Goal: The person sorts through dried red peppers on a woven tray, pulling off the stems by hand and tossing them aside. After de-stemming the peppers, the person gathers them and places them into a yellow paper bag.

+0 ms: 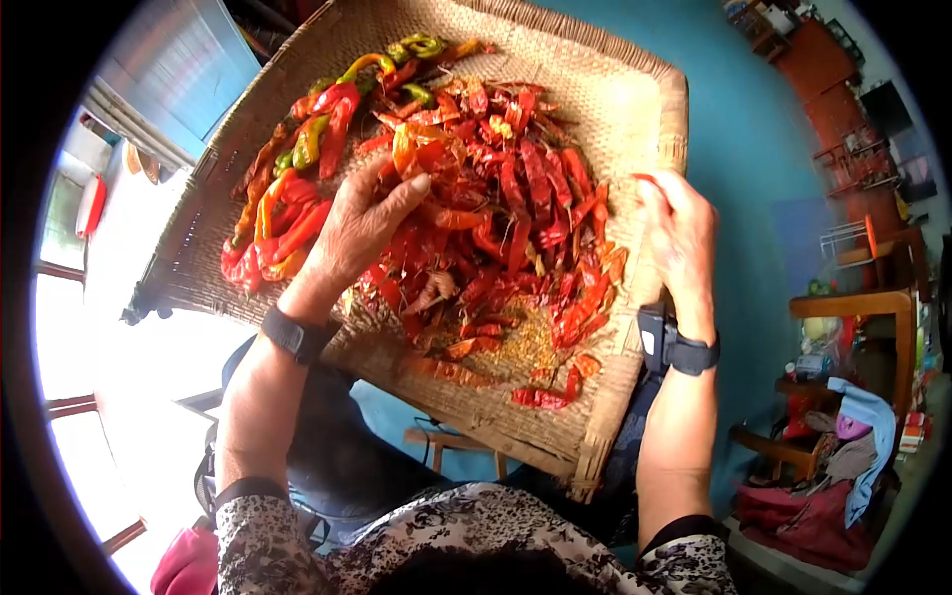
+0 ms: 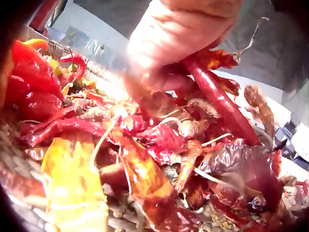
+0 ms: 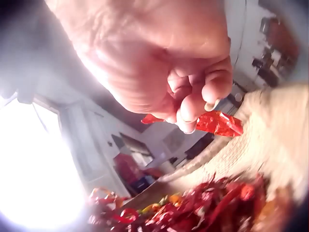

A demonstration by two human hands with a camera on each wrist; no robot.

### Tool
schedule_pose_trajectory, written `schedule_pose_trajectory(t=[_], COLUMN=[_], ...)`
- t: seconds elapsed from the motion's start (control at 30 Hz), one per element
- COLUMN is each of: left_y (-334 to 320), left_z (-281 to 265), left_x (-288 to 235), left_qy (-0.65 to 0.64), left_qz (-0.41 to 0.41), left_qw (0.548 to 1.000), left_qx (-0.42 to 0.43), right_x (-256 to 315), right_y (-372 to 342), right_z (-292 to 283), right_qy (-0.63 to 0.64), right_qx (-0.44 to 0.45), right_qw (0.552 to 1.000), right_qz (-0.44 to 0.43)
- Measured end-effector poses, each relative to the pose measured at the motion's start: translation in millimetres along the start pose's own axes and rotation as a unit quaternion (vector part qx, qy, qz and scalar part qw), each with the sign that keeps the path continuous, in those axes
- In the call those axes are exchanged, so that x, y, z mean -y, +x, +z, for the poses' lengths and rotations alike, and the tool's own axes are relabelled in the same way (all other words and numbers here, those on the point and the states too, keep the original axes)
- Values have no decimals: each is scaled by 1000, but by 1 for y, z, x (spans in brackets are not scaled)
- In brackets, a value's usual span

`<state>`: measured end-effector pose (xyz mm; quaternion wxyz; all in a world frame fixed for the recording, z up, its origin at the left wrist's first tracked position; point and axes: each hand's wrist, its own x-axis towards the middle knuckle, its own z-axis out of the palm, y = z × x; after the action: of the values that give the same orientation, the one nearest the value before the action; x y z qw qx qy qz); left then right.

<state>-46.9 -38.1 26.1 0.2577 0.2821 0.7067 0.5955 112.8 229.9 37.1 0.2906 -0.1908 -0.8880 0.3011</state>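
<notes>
Woven tray: broad, raised rim, bearing mixed peppers.
Right hand: near the tray's side rim, fingers curled, pinching a red pepper at the fingertips.
Left hand: low in the heap, thumb beside an orange pepper; cannot tell whether pinching or only touching.
Dried peppers: wrinkled, red, piled mid-tray.
Plumper peppers: red, with some green, along the left side.
Loose seeds: scattered toward the near edge.
Brittle skins, as judged: best pinched lightly, lifted singly, tray kept steady against spilling.
</notes>
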Motion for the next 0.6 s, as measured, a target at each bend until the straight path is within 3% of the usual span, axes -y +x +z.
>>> schedule_pose_trajectory(t=[0.07,0.13,0.17,0.2,0.27,0.3,0.33,0.4,0.43,0.47,0.6], left_y=[-4,-4,-4,-4,-4,-1,-3,4,0,1,-8], left_z=[2,2,4,6,13,13,17,24,28,34,42], left_x=[0,1,4,4,5,8,7,18,12,19,16], left_qy=[-32,-82,-111,-113,-159,-132,-165,-109,-129,-37,97], left_qz=[-6,-28,-26,-22,-13,-1,1,44,51,98,166], left_qw=[999,996,993,993,987,990,984,987,982,988,974], left_qx=[-1,9,8,5,25,40,61,106,130,111,121], right_x=[-16,-17,-14,-13,-12,-6,7,44,49,55,66], right_y=[1,0,-2,-4,-7,-6,-10,-17,-21,-24,-29], right_z=[-20,-37,-39,-37,-25,-18,-5,16,28,32,40], right_qy=[-61,-259,-320,-321,-253,-152,-59,76,97,109,125], right_qx=[-66,-112,-108,-110,-122,-41,51,177,196,200,271], right_qw=[996,959,938,938,959,983,996,981,972,962,947], right_qz=[-11,23,78,74,-34,-92,-35,-36,-88,-148,-122])
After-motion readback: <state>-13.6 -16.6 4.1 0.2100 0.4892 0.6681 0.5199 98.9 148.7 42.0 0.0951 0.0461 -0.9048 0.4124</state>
